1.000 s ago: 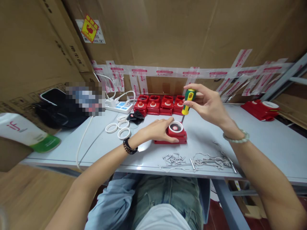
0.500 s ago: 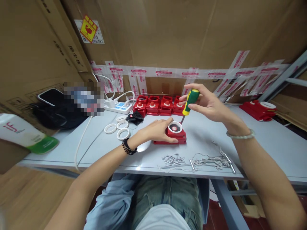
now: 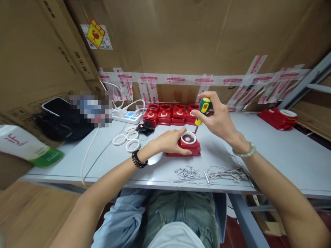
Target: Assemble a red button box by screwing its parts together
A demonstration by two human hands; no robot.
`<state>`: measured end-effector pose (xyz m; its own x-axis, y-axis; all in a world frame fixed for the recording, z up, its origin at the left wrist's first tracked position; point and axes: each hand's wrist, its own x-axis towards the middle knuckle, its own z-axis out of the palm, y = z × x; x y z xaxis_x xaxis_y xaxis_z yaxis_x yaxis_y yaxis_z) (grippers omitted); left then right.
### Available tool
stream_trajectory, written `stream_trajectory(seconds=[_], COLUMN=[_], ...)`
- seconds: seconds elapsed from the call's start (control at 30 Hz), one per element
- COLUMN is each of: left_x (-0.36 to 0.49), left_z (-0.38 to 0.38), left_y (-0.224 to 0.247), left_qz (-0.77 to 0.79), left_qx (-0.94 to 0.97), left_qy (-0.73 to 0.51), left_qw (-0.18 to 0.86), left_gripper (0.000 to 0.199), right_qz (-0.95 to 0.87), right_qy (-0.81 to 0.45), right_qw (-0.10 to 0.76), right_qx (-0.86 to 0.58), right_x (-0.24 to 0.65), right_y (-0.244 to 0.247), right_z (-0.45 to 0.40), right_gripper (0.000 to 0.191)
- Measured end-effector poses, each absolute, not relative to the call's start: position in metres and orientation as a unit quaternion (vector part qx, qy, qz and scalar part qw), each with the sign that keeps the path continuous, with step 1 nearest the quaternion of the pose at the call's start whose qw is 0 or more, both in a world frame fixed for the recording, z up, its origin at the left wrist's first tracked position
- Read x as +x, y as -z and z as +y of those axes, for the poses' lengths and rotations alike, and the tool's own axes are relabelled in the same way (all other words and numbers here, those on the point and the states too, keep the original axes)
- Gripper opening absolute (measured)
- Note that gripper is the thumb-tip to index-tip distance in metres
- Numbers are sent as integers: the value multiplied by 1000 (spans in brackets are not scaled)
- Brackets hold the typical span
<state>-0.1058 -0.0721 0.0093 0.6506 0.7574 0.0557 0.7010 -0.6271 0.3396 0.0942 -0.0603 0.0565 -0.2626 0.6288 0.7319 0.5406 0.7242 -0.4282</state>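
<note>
A red device [image 3: 196, 148] with a white ring [image 3: 188, 137] around its black centre lies on the grey table [image 3: 227, 137]. My left hand [image 3: 173, 140] grips it from the left, thumb along the near side. Above its far right corner stands a green and yellow screwdriver [image 3: 204, 107], slightly tilted, its shaft reaching down to the device. The fingers of my right hand [image 3: 216, 115] are around the handle. Where the screwdriver's tip meets the device is hidden. Several silver screws [image 3: 186, 172] lie near the front edge, beside metal pieces with pale strings [image 3: 227, 174].
Several red devices [image 3: 164, 113] line the back, another [image 3: 278, 118] sits at right. White rings [image 3: 132, 145], a black cloth item [image 3: 146, 127], a power strip [image 3: 129, 116] with cables, a phone [image 3: 55, 106] on a black bag and a white-green tube [image 3: 31, 146] are at left.
My right hand has turned and its fingers have closed in around the screwdriver handle, with the wrist shifted left. My left hand and the red device have stayed in place.
</note>
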Motion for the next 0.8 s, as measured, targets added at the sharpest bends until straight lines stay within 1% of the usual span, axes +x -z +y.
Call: stream_trajectory(seconds=[0.1,0.17,0.2,0.3,0.47,0.53,0.6,0.67,0.7,0.8], left_x=[-107,-108,-108,-108,-107,-107,-107,-107,-107,-107], left_z=[-73,-73,-73,-73,-72,-72,-72,-72,-72,-73], left_y=[-10,-10,-10,-9,-8,-8,-8,-8,-8,-9], left_qz=[407,406,405,406,402,403,404,406,407,406], left_qx=[896,897,897,897,899,899,898,897,896,896], left_qy=[-96,-95,-95,-95,-101,-101,-100,-99,-100,-101], left_qw=[148,148,147,143,143,138,139,144,145,148], left_gripper=[59,59,59,60,59,59,59,60,61,61], right_qz=[-843,-852,-849,-825,-769,-758,-764,-785,-800,-837], right_qy=[-189,-264,-281,-256,-133,-84,-57,-63,-87,-216], right_qw=[412,370,367,416,503,512,502,482,469,412], right_qx=[-289,-258,-255,-286,-372,-395,-402,-383,-364,-289], right_x=[107,115,118,115,96,91,91,94,98,108], right_y=[-63,-67,-69,-69,-60,-56,-55,-55,-56,-63], right_z=[-58,-57,-56,-57,-61,-61,-60,-59,-58,-56], right_gripper=[51,53,52,43,46,45,44,47,48,47])
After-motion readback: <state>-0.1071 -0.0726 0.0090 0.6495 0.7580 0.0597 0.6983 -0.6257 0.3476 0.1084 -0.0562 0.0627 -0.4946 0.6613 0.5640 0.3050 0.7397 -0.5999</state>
